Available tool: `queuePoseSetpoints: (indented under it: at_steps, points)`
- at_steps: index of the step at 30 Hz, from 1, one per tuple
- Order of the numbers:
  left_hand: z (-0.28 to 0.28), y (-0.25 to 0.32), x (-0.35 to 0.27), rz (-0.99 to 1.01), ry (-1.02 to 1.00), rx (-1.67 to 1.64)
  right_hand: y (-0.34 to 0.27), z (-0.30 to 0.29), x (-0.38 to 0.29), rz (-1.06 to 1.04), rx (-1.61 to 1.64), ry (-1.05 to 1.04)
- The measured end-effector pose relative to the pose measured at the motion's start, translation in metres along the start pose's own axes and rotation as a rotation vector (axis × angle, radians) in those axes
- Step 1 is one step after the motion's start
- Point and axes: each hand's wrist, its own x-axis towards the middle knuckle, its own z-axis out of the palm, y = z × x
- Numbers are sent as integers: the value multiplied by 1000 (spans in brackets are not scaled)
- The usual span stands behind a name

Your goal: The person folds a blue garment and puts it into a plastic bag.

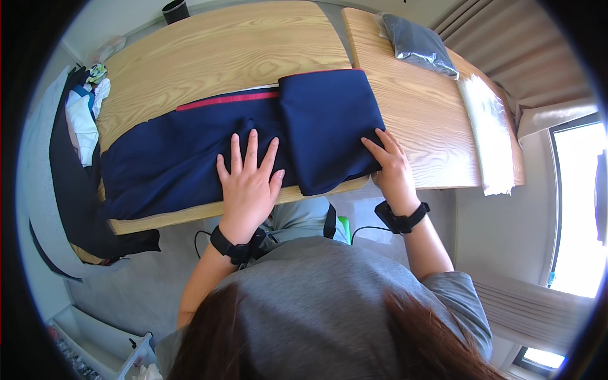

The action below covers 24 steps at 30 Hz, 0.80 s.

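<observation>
A navy blue garment (161, 161) with a red stripe along its far edge lies lengthwise on the wooden table (213, 42). Its right part is folded over, making a broad flap (330, 118) on top. My left hand (249, 175) rests flat on the single-spread part, fingers apart, just left of the flap. At the flap's right edge, my right hand (392, 161) touches the cloth with its fingertips on top; its thumb is hidden, so whether it pinches the fabric is unclear. The cloth's near edge hangs slightly over the table's front.
A second wooden table (427, 118) adjoins on the right, bearing a dark item in a clear plastic bag (418, 45) and a clear plastic sheet (489, 135). Clothes (80, 128) are heaped at the left end. A white bin (95, 342) stands at lower left. Curtains (513, 47) hang at right.
</observation>
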Motion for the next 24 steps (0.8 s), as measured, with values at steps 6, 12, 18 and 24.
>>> queuePoseSetpoints:
  at_steps: [6, 12, 18, 24]
  points:
    - [-1, -1, -1, -5, 7, 9, -1, 6, -5, 11, -87, -83]
    - [1, -1, -2, -7, 56, -1, -24, 4, -7, 18, -440, -19]
    - [1, -1, -3, -8, 42, -2, -63, -3, 9, -357, -9, -72]
    - [1, 0, -3, -13, 47, -12, -61, 17, 17, -64, 316, -81]
